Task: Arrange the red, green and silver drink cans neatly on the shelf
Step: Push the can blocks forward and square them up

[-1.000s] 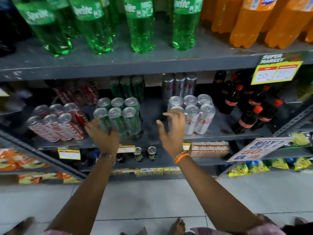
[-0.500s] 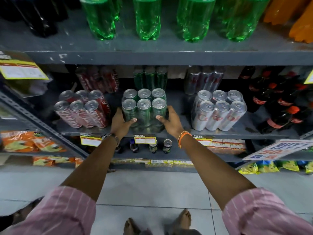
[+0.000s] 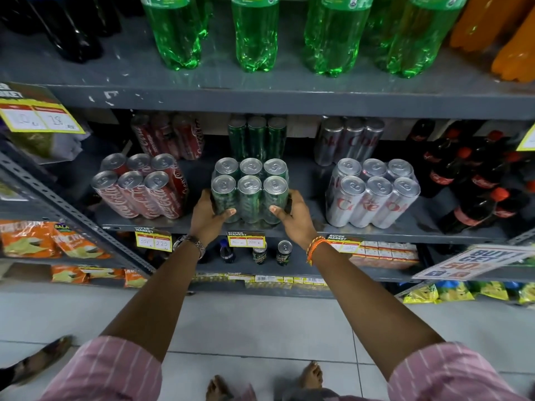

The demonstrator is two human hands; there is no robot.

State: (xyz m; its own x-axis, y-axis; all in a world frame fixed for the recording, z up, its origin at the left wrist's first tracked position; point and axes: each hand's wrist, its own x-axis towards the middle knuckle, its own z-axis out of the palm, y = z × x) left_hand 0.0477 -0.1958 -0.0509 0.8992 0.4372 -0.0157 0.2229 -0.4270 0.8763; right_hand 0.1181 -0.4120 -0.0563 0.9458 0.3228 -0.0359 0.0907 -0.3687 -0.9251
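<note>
Gripping the green can pack (image 3: pixel 249 195) from both sides, I have my left hand (image 3: pixel 209 217) pressed against its left flank and my right hand (image 3: pixel 292 216) against its right flank, thumbs across the front cans and fingers wrapped round behind. The pack is six cans in two rows of three, upright, at the centre of the frame on the middle shelf (image 3: pixel 405 227), close to the front edge. Left of it, a little apart, stands the red can pack (image 3: pixel 142 188), six cans leaning slightly leftward in the wide-angle view. To the right, also apart, sits the silver can pack (image 3: pixel 373 195), six cans in the same two-by-three block. Behind each pack, deeper on the shelf, I see three more cans of the matching colour: red cans at the back (image 3: pixel 168 137), green cans at the back (image 3: pixel 257 137), silver cans at the back (image 3: pixel 348 141). Dark cola bottles (image 3: pixel 474 180) fill the right end of the shelf. Green bottles (image 3: pixel 254 33) line the upper shelf along the top of the frame. A yellow price tag (image 3: pixel 246 240) hangs on the shelf lip just below my hands.
</note>
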